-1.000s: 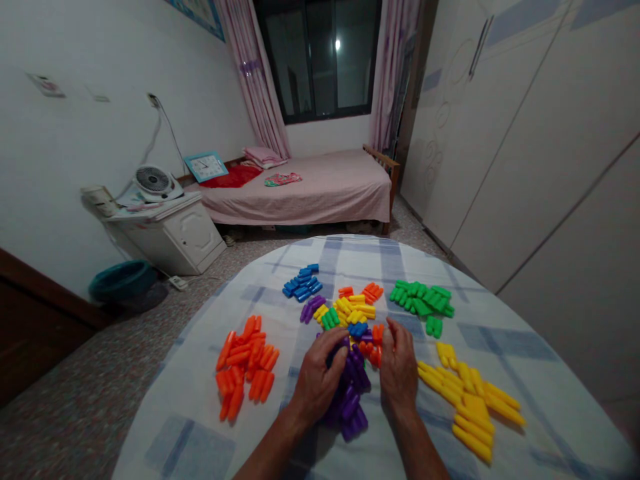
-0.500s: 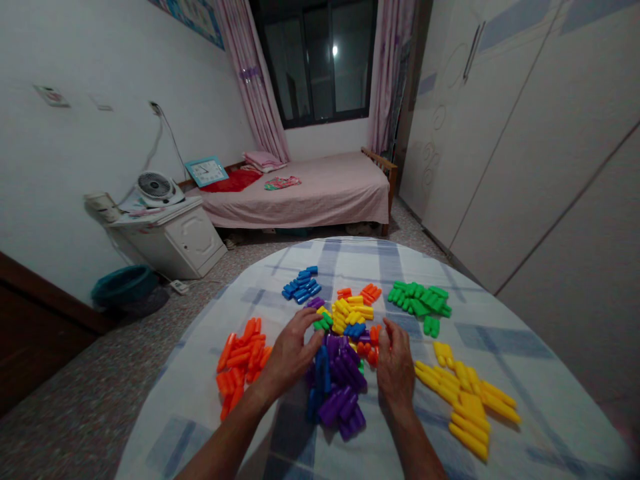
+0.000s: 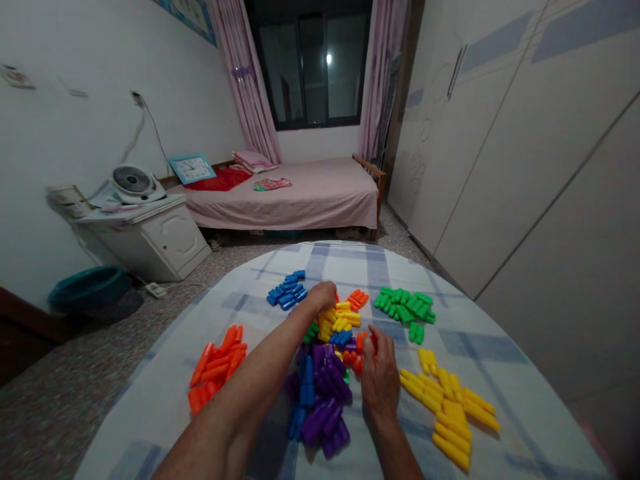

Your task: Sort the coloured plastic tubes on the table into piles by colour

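Observation:
My left hand reaches across to the far side of the middle pile, beside small orange plastic pieces that it partly covers. Its fingers point down and are hidden. My right hand rests on the table at the pile's right side, its thumb and forefinger closed around an orange plastic block. Between my arms lie purple blocks, with blue blocks alongside. Beyond them are yellow blocks and a few small blue ones. Green pieces show partly behind my left forearm.
Orange blocks lie on the left and blue ones at the back left. Green blocks lie back right, yellow blocks on the right. A checked cloth covers the round table. Beyond stands a bed.
My left hand has moved forward from beside the purple and green pieces to the orange ones at the back. The right hand stays by the same orange blocks. The camera view has shifted slightly.

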`<state>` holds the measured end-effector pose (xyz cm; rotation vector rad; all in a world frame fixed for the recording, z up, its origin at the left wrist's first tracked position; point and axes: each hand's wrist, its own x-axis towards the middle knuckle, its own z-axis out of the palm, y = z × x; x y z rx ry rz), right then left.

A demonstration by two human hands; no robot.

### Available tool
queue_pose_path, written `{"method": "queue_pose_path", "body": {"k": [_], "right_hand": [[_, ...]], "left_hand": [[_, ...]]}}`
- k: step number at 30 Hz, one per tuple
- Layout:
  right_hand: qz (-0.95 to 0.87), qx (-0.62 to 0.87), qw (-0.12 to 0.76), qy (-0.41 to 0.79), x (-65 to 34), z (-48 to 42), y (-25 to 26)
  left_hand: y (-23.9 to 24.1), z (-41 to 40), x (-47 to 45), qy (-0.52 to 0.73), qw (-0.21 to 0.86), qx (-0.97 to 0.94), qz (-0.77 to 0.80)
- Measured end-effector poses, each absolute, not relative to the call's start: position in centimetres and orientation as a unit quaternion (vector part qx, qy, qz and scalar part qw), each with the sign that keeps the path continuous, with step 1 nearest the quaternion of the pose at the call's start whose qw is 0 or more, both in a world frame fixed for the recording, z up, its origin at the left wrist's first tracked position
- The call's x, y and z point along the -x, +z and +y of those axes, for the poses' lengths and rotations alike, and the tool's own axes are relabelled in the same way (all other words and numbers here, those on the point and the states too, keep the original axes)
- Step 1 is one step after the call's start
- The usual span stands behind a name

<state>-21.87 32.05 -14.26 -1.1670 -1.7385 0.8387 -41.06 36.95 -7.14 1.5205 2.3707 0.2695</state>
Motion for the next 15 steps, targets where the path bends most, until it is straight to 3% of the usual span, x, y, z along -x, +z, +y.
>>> {"method": "queue_pose_path", "body": {"k": [8, 15], "right_hand": [[-0.704, 0.462, 0.429, 0.326, 22.0, 31.9, -14.3], [-0.712, 0.461, 0.423, 0.318, 21.9, 32.0, -14.4]], "left_hand": [[-6.9, 38.9, 41.2, 0.185, 0.157, -0.5, 0.832], [-7.6, 40.0, 36.6, 0.181, 0.162, -0.499, 0.832]]}}
